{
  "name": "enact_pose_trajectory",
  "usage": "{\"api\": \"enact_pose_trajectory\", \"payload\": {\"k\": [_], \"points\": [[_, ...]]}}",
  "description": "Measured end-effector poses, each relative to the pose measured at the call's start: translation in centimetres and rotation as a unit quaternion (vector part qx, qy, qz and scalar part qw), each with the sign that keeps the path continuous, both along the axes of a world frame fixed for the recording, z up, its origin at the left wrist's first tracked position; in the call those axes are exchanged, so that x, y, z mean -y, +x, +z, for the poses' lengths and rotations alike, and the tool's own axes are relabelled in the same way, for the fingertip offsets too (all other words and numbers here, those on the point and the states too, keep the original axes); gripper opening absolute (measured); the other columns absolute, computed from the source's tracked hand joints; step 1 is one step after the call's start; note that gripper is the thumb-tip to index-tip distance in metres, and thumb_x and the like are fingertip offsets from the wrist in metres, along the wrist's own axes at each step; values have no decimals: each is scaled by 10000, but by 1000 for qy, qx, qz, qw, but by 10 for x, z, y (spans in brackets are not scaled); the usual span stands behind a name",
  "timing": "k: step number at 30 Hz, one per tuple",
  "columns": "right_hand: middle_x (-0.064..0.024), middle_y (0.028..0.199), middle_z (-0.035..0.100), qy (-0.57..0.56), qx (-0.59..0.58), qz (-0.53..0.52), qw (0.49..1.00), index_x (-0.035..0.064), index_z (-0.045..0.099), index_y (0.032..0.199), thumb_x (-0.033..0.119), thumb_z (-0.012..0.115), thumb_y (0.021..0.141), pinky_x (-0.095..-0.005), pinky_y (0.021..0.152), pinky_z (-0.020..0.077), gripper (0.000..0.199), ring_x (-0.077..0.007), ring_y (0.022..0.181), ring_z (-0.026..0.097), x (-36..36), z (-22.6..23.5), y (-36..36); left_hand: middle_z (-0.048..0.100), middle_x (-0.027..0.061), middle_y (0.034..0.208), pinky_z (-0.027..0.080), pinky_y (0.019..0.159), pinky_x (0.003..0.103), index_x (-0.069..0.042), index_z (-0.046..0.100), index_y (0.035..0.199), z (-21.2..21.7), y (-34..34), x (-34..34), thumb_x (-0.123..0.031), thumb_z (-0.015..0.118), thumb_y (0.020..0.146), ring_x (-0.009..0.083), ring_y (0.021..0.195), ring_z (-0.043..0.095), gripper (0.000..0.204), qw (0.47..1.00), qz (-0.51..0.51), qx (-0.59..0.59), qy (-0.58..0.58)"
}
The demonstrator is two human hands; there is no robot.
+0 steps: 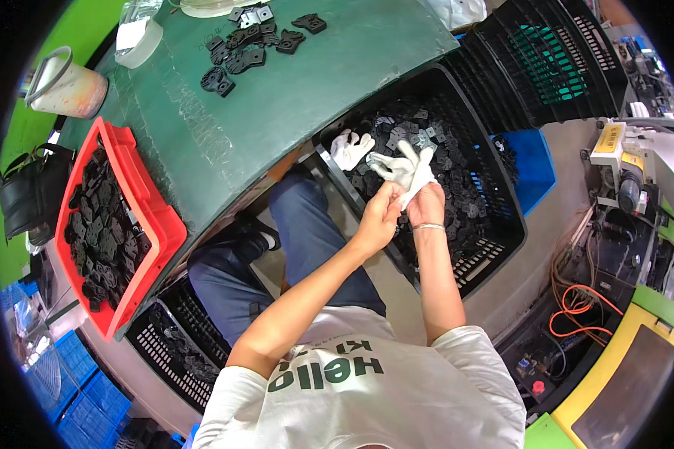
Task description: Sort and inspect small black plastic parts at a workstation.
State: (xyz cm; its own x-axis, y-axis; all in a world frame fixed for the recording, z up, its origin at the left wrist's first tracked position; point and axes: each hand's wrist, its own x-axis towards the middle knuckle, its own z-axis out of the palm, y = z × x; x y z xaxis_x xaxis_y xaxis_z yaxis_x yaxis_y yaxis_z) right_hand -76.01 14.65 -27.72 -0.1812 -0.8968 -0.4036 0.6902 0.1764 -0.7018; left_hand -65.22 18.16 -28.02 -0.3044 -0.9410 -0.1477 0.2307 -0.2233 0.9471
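My left hand (383, 211) is closed, pinching the cuff of a white work glove (403, 169). The same glove covers the fingers of my right hand (426, 200), leaving the bare heel of the hand and the wrist with a bracelet in sight. The gloved fingers look spread apart. A second white glove (350, 150) lies just left of them, on the near-table side of a black crate (490, 258). Beneath both hands, that crate holds a heap of small black plastic parts (457, 176).
Several black parts (247, 49) lie on the green table (277, 105). At the left, a red bin (168, 232) is full of similar parts. Black crates (532, 67) are stacked beyond the crate, near a blue bin (535, 172). Machinery with orange cable (577, 310) stands right.
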Motion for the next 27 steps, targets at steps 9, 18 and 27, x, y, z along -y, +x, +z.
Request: {"api": "enact_pose_trajectory", "payload": {"k": [9,18,27], "points": [[-177,1203,525,15,101,164,981,-10,397,1318,590,247,938,-380,942,446,726,-265,1072,552,-2,-2,13,504,170,594,428,509,420,-21,419,905,26,14,16,0,560,733,371,567,556,224,953,47,272,-123],[-231,1278,469,-117,-130,27,984,-118,384,1277,299,409,980,-414,1035,379,512,-327,1172,495,35,-34,2,451,154,560,388,476,352,-33,414,863,24,8,4,-15,549,774,285,488,513,163,961,-42,177,-211],[-97,787,676,2,-552,198,810,21,647,919,314,673,804,-300,662,497,316,-210,686,630,67,-62,36,435,83,579,355,477,301,-49,397,889,6,30,-7,-42,545,863,158,484,435,151,973,0,193,-126]]}}
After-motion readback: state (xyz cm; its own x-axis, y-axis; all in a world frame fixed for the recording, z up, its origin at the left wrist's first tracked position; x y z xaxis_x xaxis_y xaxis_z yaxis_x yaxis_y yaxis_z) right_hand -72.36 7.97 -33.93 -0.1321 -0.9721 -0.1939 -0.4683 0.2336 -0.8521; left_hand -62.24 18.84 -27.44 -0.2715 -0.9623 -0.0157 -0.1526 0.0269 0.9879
